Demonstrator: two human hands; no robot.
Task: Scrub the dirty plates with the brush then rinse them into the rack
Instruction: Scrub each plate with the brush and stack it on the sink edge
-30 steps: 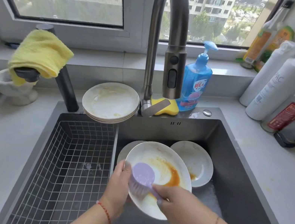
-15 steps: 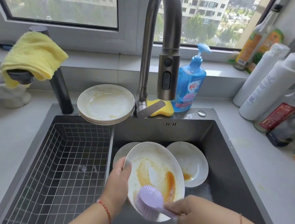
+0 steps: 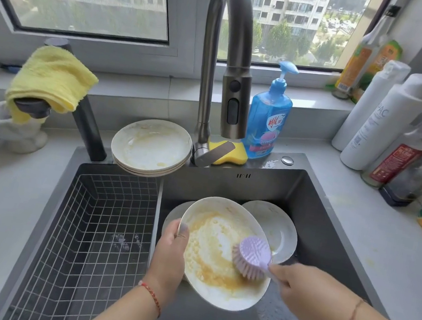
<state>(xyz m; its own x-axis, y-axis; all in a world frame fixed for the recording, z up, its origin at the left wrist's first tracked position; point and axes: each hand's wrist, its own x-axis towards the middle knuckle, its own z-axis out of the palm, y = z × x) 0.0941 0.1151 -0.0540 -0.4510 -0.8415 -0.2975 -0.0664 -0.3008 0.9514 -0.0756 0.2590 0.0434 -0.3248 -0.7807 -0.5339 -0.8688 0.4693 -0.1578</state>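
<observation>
Left hand clamps the plate by its left rim, thumb hooked over the front edge, fingers out of sight behind! That grip tilts the plate up toward the person, over the sink, likely so the greasy orange smear faces the bristles and any runoff drops into the basin. Right hand is wrapped tight round the handle of the purple brush, and the brush head presses against the plate's right side, bristles down on the sauce. Scrubbing looks well under way but not finished: yellow-orange film covers most of the face.

Behind it, 2 more plates lie in the basin, 1 nearly hidden behind the held plate. A stack of dirty plates waits at the sink's back edge, beside the tap, within easy reach. The wire rack fills the sink's left compartment and holds no plates, ready for rinsed ones. No water shows at the spout. Blue soap bottle and a yellow sponge sit at the back rim; a yellow cloth hangs at the counter's back left.

Hard to tell how many plates are in that stack. The brush handle's end is cut off at the bottom edge.
</observation>
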